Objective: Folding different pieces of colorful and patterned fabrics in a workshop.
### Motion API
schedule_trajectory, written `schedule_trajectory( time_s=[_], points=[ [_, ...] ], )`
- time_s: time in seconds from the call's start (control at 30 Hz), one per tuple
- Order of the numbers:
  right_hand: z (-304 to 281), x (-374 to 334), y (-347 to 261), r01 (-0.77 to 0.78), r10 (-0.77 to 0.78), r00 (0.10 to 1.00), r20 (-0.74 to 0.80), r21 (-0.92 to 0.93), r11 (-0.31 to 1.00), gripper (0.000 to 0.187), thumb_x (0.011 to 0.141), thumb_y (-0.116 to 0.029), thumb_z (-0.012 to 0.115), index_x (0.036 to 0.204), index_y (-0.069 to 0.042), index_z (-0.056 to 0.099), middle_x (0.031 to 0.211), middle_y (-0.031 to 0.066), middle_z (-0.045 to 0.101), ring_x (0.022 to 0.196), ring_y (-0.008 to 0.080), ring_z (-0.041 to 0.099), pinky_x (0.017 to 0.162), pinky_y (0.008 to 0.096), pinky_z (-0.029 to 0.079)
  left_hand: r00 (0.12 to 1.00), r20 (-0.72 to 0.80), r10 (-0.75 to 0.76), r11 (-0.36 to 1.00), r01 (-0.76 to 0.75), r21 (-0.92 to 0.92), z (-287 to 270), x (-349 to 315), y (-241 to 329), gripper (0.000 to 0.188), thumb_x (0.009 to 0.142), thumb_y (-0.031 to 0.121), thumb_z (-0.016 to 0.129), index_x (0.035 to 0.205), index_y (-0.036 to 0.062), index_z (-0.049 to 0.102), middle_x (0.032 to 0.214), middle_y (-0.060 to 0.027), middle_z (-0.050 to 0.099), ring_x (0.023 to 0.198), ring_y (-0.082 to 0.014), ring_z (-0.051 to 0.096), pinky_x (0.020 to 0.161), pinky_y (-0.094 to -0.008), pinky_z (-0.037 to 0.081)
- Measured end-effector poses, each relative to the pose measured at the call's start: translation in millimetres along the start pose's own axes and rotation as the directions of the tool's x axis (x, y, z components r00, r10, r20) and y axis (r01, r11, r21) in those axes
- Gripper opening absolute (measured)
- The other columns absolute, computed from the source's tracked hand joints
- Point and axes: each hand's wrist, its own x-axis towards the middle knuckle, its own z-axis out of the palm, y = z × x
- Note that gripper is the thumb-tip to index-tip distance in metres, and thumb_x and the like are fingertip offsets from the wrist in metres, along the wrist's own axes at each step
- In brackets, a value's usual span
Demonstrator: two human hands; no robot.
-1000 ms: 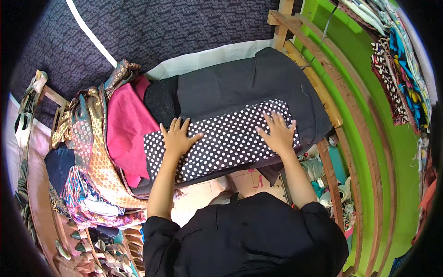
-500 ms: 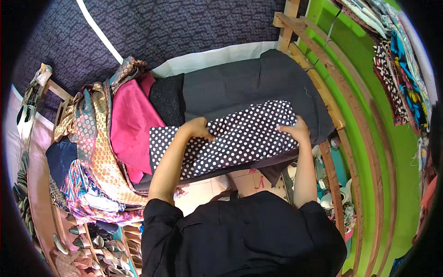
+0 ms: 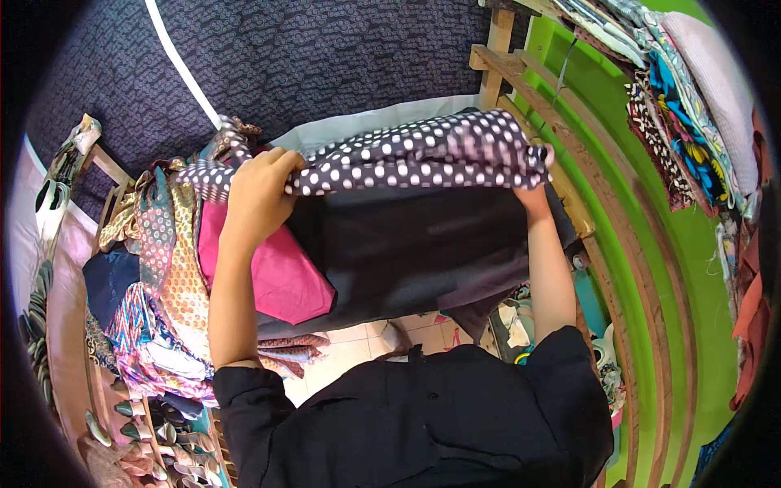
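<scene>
A folded black fabric with white polka dots (image 3: 407, 159) is held up across the work surface, one end blurred by motion. My left hand (image 3: 264, 183) grips its near edge toward the left, fingers wrapped over it. At the right end my right hand (image 3: 533, 183) holds the cloth, most of its fingers hidden behind the folds. Below the lifted cloth lies a dark grey-black fabric (image 3: 415, 236). Beside my left forearm a magenta cloth (image 3: 285, 272) drapes over the dark one, its corner pointing toward me.
Patterned gold cloths (image 3: 175, 268) and a multicoloured bundle (image 3: 159, 342) hang at the left, above shelved shoes (image 3: 175, 443). Curved wooden slats (image 3: 651, 244) run along the green wall at right. More folded fabrics (image 3: 679, 114) hang at the upper right.
Both hands have raised the polka-dot fabric off the dark cloth and moved it away from me. More of the dark and magenta cloths now shows beneath.
</scene>
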Motion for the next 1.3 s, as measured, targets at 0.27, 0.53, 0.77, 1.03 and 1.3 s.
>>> schedule_trajectory(
  time_s=[0.27, 0.53, 0.77, 1.03, 1.3],
  points=[
    [-2, -67, 48, -0.489, 0.483, 0.837, 0.257, -0.043, 0.871, 0.049, 0.060, 0.005, 0.059, 0.107, -0.008, 0.053, 0.114, 0.0092, 0.049, 0.106, 0.0240, 0.047, 0.089, 0.0320, 0.036, 0.942, 0.311, -0.127, 0.992, 0.125, 0.024, 90, -129, 55, 0.032, 0.061, 0.011, 0.067, 0.091, 0.0108, 0.056, 0.085, -0.0071, 0.054, 0.086, -0.0278, 0.051, 0.071, -0.0374, 0.039],
    [-38, -141, -45, -0.820, 0.789, 0.571, 0.228, 0.204, 0.535, 0.028, 0.071, -0.005, 0.059, 0.098, -0.002, 0.055, 0.096, 0.0096, 0.057, 0.085, 0.0163, 0.054, 0.074, 0.0289, 0.043, 0.932, 0.144, -0.333, 0.883, 0.361, -0.301, 100, -109, 84, 0.029, 0.072, 0.024, 0.065, 0.093, 0.0056, 0.060, 0.088, -0.0093, 0.058, 0.084, -0.0259, 0.054, 0.074, -0.0377, 0.039],
    [-4, -151, -70, -0.793, 0.857, 0.507, 0.093, -0.341, 0.505, 0.040, 0.073, -0.039, 0.061, 0.102, -0.011, 0.059, 0.111, 0.0102, 0.049, 0.111, 0.0306, 0.036, 0.093, 0.0426, 0.026, 0.959, 0.205, -0.197, 0.920, 0.254, -0.300, 214, -68, 144, 0.069, 0.073, 0.038, 0.062, 0.128, 0.0069, 0.036, 0.132, -0.0130, 0.036, 0.124, -0.0250, 0.032, 0.097, -0.0562, 0.023],
    [7, -158, -66, -0.801, 0.870, 0.484, 0.093, -0.355, 0.483, 0.040, 0.080, -0.043, 0.052, 0.102, -0.010, 0.061, 0.110, 0.0092, 0.047, 0.108, 0.0288, 0.036, 0.091, 0.0440, 0.023, 0.955, 0.211, -0.206, 0.916, 0.264, -0.302, 225, -54, 154, 0.039, 0.091, 0.024, 0.037, 0.126, 0.0072, 0.042, 0.129, -0.0102, 0.044, 0.120, -0.0261, 0.039, 0.097, -0.0573, 0.019],
    [32, -133, -80, -0.900, 0.901, 0.416, 0.121, -0.085, 0.427, 0.059, 0.076, -0.047, 0.059, 0.110, -0.001, 0.048, 0.122, 0.0153, 0.042, 0.117, 0.0308, 0.030, 0.099, 0.0473, 0.013, 0.981, 0.179, -0.077, 0.975, 0.112, -0.191, 241, -65, 160, 0.041, 0.086, 0.029, 0.044, 0.124, 0.0115, 0.045, 0.129, -0.0063, 0.043, 0.121, -0.0244, 0.036, 0.098, -0.0520, 0.024]
  ],
)
